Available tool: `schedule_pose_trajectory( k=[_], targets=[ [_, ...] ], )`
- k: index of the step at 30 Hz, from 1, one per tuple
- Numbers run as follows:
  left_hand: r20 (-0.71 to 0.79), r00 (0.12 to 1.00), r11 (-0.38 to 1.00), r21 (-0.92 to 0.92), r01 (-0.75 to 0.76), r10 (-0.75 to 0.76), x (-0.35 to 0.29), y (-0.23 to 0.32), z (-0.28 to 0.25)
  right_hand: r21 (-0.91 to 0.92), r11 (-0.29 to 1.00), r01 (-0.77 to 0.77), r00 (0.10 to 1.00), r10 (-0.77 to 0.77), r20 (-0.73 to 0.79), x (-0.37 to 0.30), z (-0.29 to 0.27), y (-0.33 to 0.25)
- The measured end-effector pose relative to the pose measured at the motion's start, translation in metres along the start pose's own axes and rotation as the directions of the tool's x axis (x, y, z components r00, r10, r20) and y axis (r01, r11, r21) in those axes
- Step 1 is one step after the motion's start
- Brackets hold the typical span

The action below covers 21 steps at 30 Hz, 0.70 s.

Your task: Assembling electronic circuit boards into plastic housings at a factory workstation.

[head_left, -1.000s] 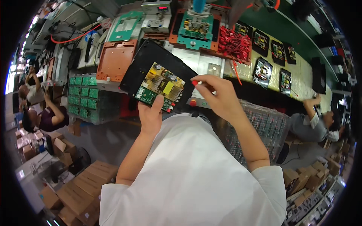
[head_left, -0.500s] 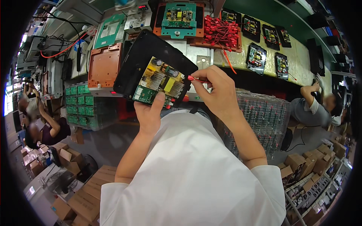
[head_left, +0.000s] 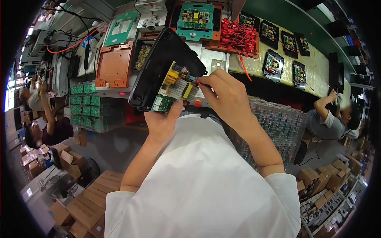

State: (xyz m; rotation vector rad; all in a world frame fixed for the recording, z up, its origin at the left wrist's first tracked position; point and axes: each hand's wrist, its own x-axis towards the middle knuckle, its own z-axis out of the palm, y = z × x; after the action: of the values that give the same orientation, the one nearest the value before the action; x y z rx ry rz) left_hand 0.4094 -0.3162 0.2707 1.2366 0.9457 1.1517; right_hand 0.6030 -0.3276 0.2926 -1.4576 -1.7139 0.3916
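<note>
My left hand grips the lower edge of a black plastic housing, its thumb pressed on the green part of a circuit board. The board carries yellow components and silver heat sinks, and it sits at the housing's lower right; the whole piece is held tilted above the bench. My right hand pinches a small red-ended wire lead between thumb and index finger, against the board's right edge. Whether the connector is seated on the board cannot be made out. Most of the lead is hidden by the fingers.
Behind the housing are a pile of red wire leads, a teal fixture bearing a board, and a bin of small screws. An orange fixture plate lies left. Several boards in black trays stand right. Co-workers sit both sides.
The housing has tipped more steeply and shifted slightly right, uncovering the screw bin. My right hand has brought the red lead from beside the board to its edge.
</note>
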Motion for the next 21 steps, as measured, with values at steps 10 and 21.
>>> schedule_pose_trajectory(
  k=[10, 21],
  targets=[
    [0.019, 0.973, 0.964, 0.142, 0.226, -0.231, 0.019, -0.023, -0.025, 0.083, 0.983, 0.163, 0.952, -0.178, 0.249, -0.011, 0.012, 0.040],
    [0.578, 0.598, 0.813, 0.227, 0.537, -0.556, 0.047, -0.052, 0.054, 0.928, 0.165, -0.335, 0.549, 0.834, 0.050, -0.130, -0.030, 0.082]
  ],
)
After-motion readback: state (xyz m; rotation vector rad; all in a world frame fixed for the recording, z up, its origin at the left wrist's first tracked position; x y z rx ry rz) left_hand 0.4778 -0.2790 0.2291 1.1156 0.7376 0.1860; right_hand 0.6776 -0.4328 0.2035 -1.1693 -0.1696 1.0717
